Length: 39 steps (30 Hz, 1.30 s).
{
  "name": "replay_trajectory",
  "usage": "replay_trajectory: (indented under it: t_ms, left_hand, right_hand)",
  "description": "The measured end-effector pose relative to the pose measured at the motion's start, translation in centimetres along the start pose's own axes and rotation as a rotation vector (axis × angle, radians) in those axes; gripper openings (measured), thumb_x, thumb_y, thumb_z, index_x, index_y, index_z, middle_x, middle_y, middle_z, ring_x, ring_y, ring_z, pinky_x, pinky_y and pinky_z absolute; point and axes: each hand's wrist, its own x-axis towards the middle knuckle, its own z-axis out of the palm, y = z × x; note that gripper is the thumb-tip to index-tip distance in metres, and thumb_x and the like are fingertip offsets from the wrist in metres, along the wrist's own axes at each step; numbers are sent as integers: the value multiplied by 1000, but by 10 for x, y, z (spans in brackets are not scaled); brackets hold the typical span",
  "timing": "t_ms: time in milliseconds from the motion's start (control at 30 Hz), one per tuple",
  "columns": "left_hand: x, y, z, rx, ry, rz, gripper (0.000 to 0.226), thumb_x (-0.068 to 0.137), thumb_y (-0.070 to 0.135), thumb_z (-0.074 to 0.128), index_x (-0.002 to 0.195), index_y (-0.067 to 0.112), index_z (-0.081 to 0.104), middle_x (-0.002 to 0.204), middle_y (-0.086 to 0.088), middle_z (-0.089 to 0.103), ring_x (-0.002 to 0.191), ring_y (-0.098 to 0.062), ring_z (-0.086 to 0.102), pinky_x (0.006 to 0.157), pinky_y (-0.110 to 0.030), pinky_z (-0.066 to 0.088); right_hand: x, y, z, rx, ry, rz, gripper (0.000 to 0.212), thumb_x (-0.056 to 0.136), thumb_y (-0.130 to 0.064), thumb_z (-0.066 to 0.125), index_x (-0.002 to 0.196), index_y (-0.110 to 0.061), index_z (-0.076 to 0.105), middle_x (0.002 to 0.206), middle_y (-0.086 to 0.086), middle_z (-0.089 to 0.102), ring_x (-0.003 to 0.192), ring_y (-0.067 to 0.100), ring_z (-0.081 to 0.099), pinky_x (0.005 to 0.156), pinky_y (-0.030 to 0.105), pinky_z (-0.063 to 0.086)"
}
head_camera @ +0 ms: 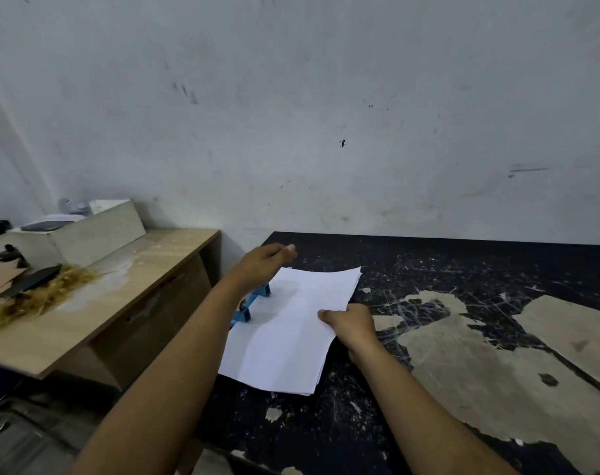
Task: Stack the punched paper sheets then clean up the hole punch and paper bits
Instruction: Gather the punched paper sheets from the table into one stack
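A: Where do the sheets stand?

B: The paper sheets [291,323] lie as one loose pile at the centre of the frame, on the black table [463,265]. Their left edge is tucked into the blue hole punch [249,305], which sits left of centre, partly hidden by the forearm. The right-hand edges of the pile fan out a little, so I judge the stack not yet squared.

A: And the hands?

B: The right hand [351,325] pinches the pile's right edge, thumb on top, fingers beneath and out of sight. The left hand [262,262] hovers above the punch and the pile's upper left corner, fingers loosely together and curved; it holds nothing that I can see.

A: So how far along is it?

B: Early, by my reading. The sheets are gathered but still in the punch. They have to come out and be evened up, then the punch has to be put away.

A: Paper bits?

B: A few pale specks lie on the table around the pile, but the top is badly scratched and peeled, so I cannot tell punchings from damage. That sweep looks undone.
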Motion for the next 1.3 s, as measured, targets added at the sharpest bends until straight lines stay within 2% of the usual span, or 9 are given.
replay_trajectory:
  t_ms: [133, 233, 300, 400, 467, 600, 767, 900, 1300]
  left_hand:
    - [11, -7, 8, 58, -91, -66, 55, 97, 64, 29, 130, 34, 60, 147, 8, 48, 135, -17, 42, 101, -32, 29]
    - [9, -11, 10, -52, -127, -104, 58, 94, 68, 27, 136, 39, 54, 154, 13, 37, 142, -16, 33, 101, -32, 27]
    - [6, -12, 15, -36, -121, -91, 57, 95, 69, 23, 135, 42, 54, 155, 15, 34, 143, -15, 30, 107, -34, 26]
    - [1, -11, 33, 253, -87, -38, 58, 100, 61, 13, 139, 41, 51, 155, 7, 36, 147, -19, 24, 118, -45, 15]
    - [-2, -11, 44, 425, -60, 5, 58, 103, 51, 7, 146, 34, 43, 157, 3, 34, 149, -18, 18, 120, -46, 8]
    - [-5, -14, 55, 570, -43, 2, 55, 105, 44, 6, 153, 29, 30, 159, 2, 31, 151, -18, 10, 122, -47, 3]
    - [-10, -25, 74, 806, -23, 49, 55, 104, 44, 6, 152, 31, 30, 157, 7, 34, 152, -20, 6, 122, -51, -2]
    - [-7, -27, 75, 811, -26, 58, 54, 104, 44, 6, 152, 32, 29, 157, 7, 34, 152, -20, 7, 121, -51, -2]
    - [-5, -23, 74, 785, -32, 21, 55, 105, 44, 9, 150, 29, 35, 157, 5, 35, 151, -19, 10, 122, -48, 1]
  right_hand:
    - [0, -1, 0, -10, -1, 1, 15, 78, -16, 76, 92, -13, 75, 96, 4, 75, 88, 26, 70, 86, 45, 58]
    - [0, -1, 0, -9, -4, 4, 14, 78, -16, 76, 92, -12, 74, 96, 5, 75, 88, 27, 70, 86, 45, 58]
    - [1, 0, 0, -13, -5, 4, 14, 78, -16, 76, 91, -13, 74, 96, 5, 75, 88, 27, 70, 86, 45, 58]
    - [3, 1, -1, -24, -7, -1, 16, 77, -16, 76, 92, -12, 75, 95, 4, 75, 88, 27, 70, 85, 44, 58]
    - [4, 1, -1, -29, -4, -10, 16, 76, -17, 77, 92, -13, 75, 93, 4, 75, 87, 27, 71, 85, 44, 58]
    - [4, 2, -2, -29, -8, -15, 14, 78, -15, 76, 91, -13, 75, 93, 4, 75, 85, 26, 71, 83, 42, 59]
    - [3, 3, -3, -45, -16, -33, 11, 78, -15, 76, 90, -14, 74, 92, 4, 75, 84, 24, 71, 80, 37, 59]
    - [2, 3, -3, -45, -11, -31, 11, 76, -16, 77, 87, -15, 75, 90, 3, 76, 84, 26, 71, 83, 43, 59]
    - [2, 2, -3, -61, -9, -32, 11, 77, -15, 77, 88, -14, 74, 90, 5, 75, 83, 26, 71, 82, 43, 59]
